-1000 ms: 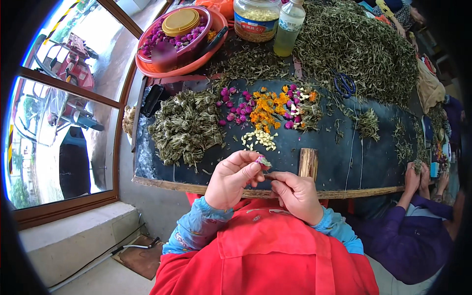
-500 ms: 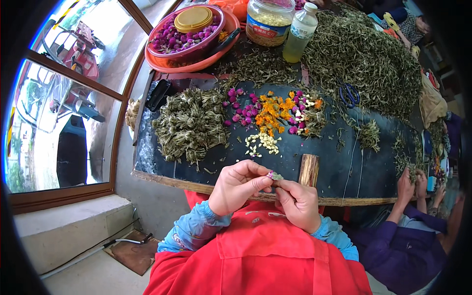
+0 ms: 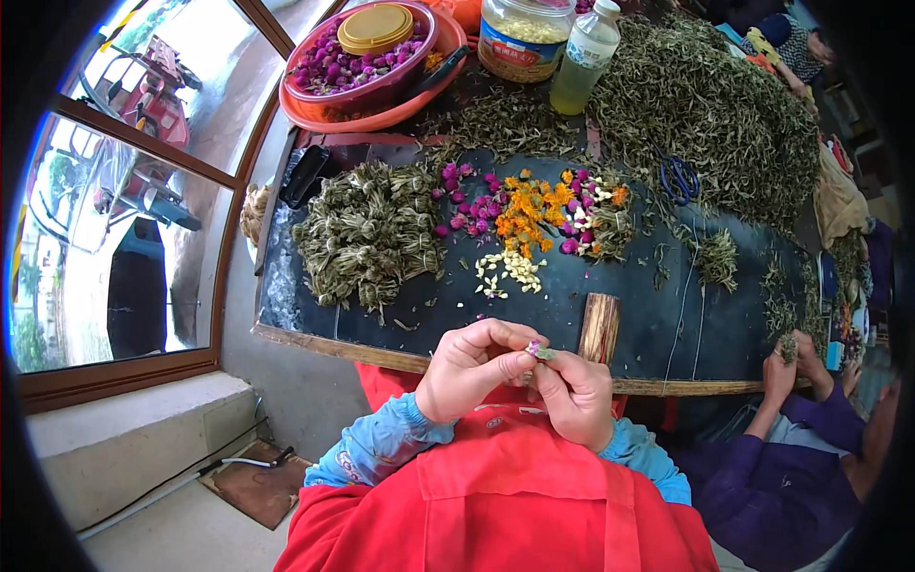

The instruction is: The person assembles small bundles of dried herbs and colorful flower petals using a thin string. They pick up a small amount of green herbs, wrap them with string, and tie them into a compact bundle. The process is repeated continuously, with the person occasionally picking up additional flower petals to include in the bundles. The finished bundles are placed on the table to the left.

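Observation:
In front of my red apron, at the table's near edge, both hands meet around a small purple flower (image 3: 539, 350) with pale green bits at its base. My left hand (image 3: 477, 367) pinches it between thumb and forefinger. From the other side, my right hand (image 3: 575, 393) closes thumb and fingertips on its green end. The fingers partly hide it. Beyond the hands lie loose white buds (image 3: 509, 273), orange petals (image 3: 532, 212) and purple flower heads (image 3: 474, 212). A row of small flower-topped bundles (image 3: 606, 231) lies to their right.
Tied bundles of dried leaves (image 3: 367, 238) are heaped at left. A wooden block (image 3: 599, 329) sits at the near edge; blue-handled scissors (image 3: 679, 179) rest by a big leaf pile (image 3: 705, 114). Basins (image 3: 357, 114), a jar (image 3: 521, 43) and a bottle (image 3: 583, 62) stand behind. A co-worker's hands (image 3: 789, 367) work at right.
My hands have shifted slightly to the right, and the purple flower between them shows a little more. The co-worker's hands have moved slightly lower.

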A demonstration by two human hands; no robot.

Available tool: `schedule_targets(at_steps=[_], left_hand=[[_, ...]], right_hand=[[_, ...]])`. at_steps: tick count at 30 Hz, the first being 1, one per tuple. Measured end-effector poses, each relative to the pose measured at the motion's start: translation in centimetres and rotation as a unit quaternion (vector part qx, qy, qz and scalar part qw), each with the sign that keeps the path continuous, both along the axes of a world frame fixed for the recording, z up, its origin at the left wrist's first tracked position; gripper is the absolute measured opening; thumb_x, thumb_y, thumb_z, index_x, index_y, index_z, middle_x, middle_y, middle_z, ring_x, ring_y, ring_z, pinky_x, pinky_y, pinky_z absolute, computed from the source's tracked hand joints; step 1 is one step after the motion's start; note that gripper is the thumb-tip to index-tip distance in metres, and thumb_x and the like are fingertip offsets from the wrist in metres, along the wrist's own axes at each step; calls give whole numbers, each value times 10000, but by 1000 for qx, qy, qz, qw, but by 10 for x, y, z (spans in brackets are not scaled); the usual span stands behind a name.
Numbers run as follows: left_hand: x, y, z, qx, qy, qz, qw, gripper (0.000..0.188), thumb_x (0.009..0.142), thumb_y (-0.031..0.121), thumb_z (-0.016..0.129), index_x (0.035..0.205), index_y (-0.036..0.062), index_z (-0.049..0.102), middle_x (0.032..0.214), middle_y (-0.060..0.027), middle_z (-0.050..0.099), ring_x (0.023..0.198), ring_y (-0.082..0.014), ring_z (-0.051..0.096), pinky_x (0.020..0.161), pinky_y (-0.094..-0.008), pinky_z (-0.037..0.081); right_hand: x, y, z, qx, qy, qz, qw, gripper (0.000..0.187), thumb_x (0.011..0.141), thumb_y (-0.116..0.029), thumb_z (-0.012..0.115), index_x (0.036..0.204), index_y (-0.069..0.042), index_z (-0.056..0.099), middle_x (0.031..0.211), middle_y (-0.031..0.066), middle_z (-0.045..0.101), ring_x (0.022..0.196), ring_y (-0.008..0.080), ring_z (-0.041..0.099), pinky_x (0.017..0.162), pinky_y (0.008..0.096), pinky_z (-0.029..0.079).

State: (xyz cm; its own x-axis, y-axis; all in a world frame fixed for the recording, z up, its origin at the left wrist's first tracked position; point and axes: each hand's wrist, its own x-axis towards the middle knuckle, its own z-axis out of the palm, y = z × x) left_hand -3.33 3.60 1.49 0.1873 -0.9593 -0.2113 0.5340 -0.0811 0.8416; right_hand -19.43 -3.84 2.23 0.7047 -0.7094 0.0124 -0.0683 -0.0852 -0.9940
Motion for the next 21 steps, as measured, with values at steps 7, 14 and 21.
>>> schedule_targets(at_steps=[7, 14, 21], left_hand=[[7, 3, -2, 0, 47, 25, 999, 91, 940, 10, 621, 1029, -9, 618, 1143, -93, 618, 854, -77, 600, 724, -228, 523], [-6, 5, -10, 3, 55, -22, 998, 93, 935, 16, 632, 1027, 4, 620, 1140, -72, 585, 857, -56, 555, 687, -198, 466], [-5, -6, 3, -44, -373, 23, 927, 150, 831, -17, 725, 969, -1, 667, 1061, -68, 631, 825, -86, 618, 666, -241, 523]], right_hand=[[-3, -2, -12, 72, 14, 3, 997, 109, 945, -37, 599, 1039, 4, 638, 675, 34, 616, 598, 71, 598, 529, 241, 469], [-5, -2, -5, 41, 21, -8, 999, 61, 929, -34, 615, 974, 7, 619, 729, 64, 642, 619, 80, 598, 545, 241, 460], [-1, -22, 4, -287, 20, -66, 956, 201, 813, -56, 719, 1003, -67, 656, 1043, 113, 659, 897, 299, 609, 763, 367, 475]])
